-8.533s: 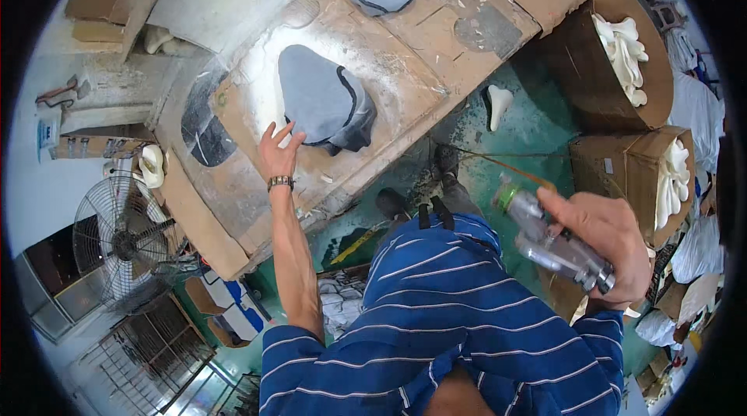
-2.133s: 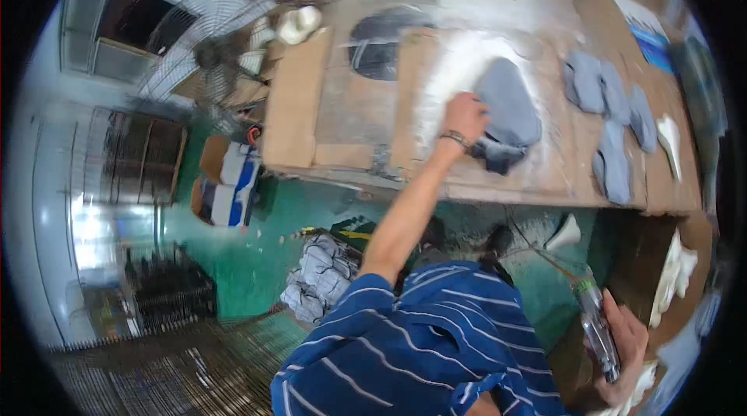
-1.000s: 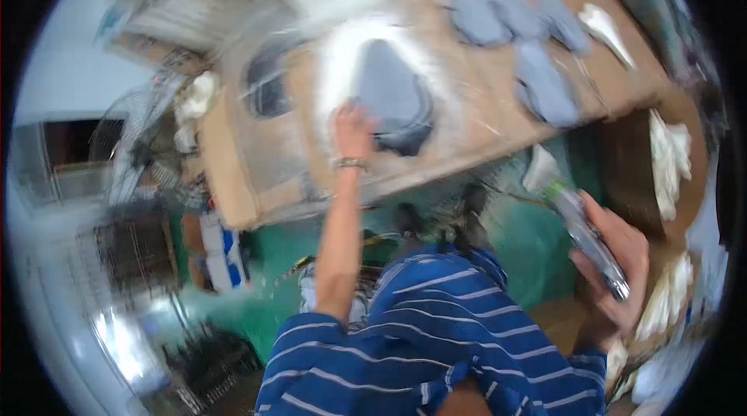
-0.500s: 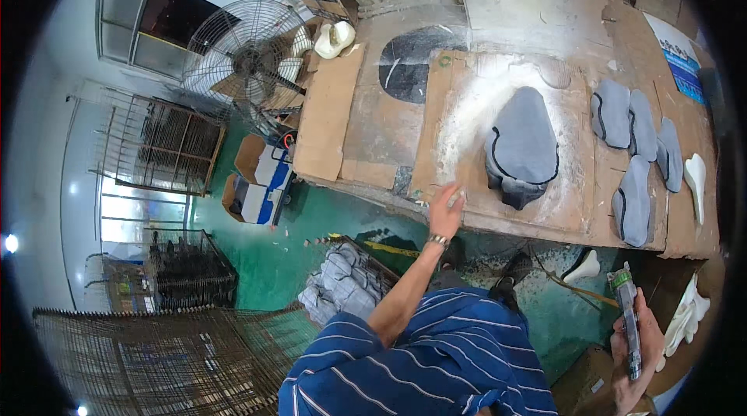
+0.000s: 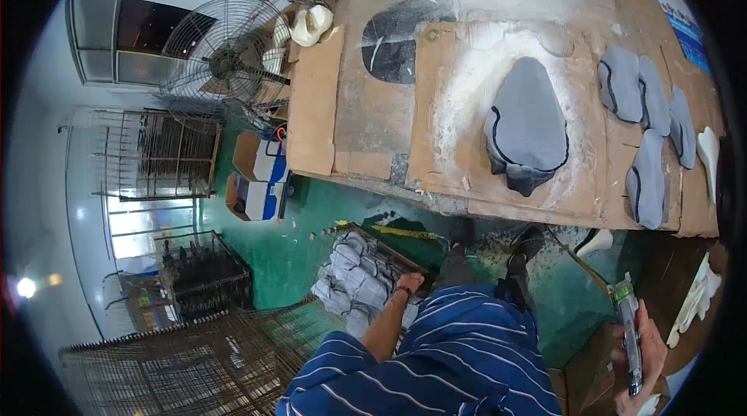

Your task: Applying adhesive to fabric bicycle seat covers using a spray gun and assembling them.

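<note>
Fabric pieces [image 5: 350, 268], grey and crumpled, lie heaped low beside the person, just left of the bare left hand [image 5: 410, 284], which is much nearer to them than the other hand. The heap's long axis slants back toward the body. Whether the left fingers are spread or pinching something cannot be told. The bare right hand [image 5: 650, 350], well apart on the far side, is wrapped around a silver-and-clear handheld tool [image 5: 629, 330] with a green collar. Forward and rightward of the left hand, a teardrop-shaped grey fabric cover with black edging [image 5: 531, 116] lies on the cardboard-topped table [image 5: 369, 163], narrow end pointing away from the person.

A brown-rimmed container [image 5: 395, 251] seems to hold the heap. At right, a large brown cardboard carton [image 5: 661, 272] contains white, curved, saddle-shaped pieces [image 5: 695, 303].
</note>
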The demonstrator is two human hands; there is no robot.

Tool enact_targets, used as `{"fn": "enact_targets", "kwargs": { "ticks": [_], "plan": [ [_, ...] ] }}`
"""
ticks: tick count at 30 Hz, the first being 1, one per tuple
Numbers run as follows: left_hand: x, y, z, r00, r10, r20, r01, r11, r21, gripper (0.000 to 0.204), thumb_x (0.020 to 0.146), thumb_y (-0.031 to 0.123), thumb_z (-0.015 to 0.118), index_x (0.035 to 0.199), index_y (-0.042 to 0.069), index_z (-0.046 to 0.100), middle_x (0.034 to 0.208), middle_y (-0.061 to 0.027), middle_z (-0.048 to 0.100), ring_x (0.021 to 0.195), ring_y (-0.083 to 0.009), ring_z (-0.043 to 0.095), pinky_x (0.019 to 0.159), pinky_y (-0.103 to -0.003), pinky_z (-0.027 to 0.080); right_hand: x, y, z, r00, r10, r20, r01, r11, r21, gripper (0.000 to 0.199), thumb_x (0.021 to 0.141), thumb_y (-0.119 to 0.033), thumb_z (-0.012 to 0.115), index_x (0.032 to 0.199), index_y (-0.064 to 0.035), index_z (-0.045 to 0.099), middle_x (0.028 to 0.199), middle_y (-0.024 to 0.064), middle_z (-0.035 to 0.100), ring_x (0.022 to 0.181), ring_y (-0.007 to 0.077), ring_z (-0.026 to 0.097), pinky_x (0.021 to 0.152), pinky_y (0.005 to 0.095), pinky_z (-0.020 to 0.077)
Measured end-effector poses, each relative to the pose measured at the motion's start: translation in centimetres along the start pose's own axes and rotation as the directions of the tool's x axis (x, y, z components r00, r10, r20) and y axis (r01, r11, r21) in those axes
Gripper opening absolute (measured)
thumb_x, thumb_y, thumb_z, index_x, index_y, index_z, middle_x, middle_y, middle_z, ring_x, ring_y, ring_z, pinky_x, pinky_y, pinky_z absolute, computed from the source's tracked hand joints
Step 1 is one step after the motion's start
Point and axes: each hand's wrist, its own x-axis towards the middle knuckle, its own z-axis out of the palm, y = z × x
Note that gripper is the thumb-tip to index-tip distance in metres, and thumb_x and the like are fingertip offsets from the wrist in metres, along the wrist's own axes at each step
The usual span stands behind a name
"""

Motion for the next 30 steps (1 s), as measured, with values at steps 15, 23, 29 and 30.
{"fn": "enact_targets", "kwargs": {
  "ticks": [15,23,29,30],
  "plan": [
    [2.2,11.0,-5.7,0.964,-0.239,-0.117,0.099,0.732,-0.674,0.041,0.099,0.031,0.072,0.131,0.006,0.07,0.119,-0.0148,0.076,0.101,-0.0239,0.074,0.088,-0.037,0.057,2.4,11.2,0.7,0.948,0.146,0.282,-0.106,0.983,-0.152,0.049,0.1,-0.026,0.058,0.137,0.0067,0.062,0.097,0.015,0.068,0.079,0.0179,0.064,0.07,0.0274,0.0494],
    [4.3,5.8,-6.6,0.993,-0.002,-0.117,-0.037,0.945,-0.324,0.043,0.098,0.046,0.06,0.124,0.014,0.074,0.131,-0.0091,0.071,0.12,-0.0307,0.067,0.104,-0.041,0.053,2.2,-2.2,-2.0,0.997,-0.076,-0.031,0.075,0.997,-0.031,0.068,0.076,-0.03,0.074,0.131,0.0095,0.066,0.08,0.014,0.067,0.07,0.0235,0.065,0.068,0.0309,0.0493],
    [6.0,4.5,-5.8,0.924,-0.376,0.066,0.299,0.606,-0.737,0.031,0.093,0.026,0.077,0.123,0.017,0.078,0.1,-0.0044,0.078,0.08,-0.0177,0.071,0.061,-0.037,0.059,0.5,-7.8,-3.0,0.965,-0.092,-0.247,0.074,0.994,-0.077,0.069,0.065,-0.028,0.079,0.123,0.0091,0.071,0.076,0.0144,0.066,0.066,0.0256,0.065,0.066,0.0327,0.0487],
    [6.1,4.4,-5.4,0.923,-0.38,0.065,0.289,0.571,-0.768,0.032,0.091,0.027,0.078,0.122,0.016,0.078,0.094,-0.003,0.077,0.077,-0.0174,0.07,0.056,-0.038,0.056,-0.2,-8.3,-3.3,0.962,-0.098,-0.254,0.078,0.993,-0.088,0.069,0.065,-0.028,0.079,0.123,0.0091,0.071,0.076,0.0144,0.066,0.066,0.0256,0.065,0.066,0.0327,0.0487]
  ]
}}
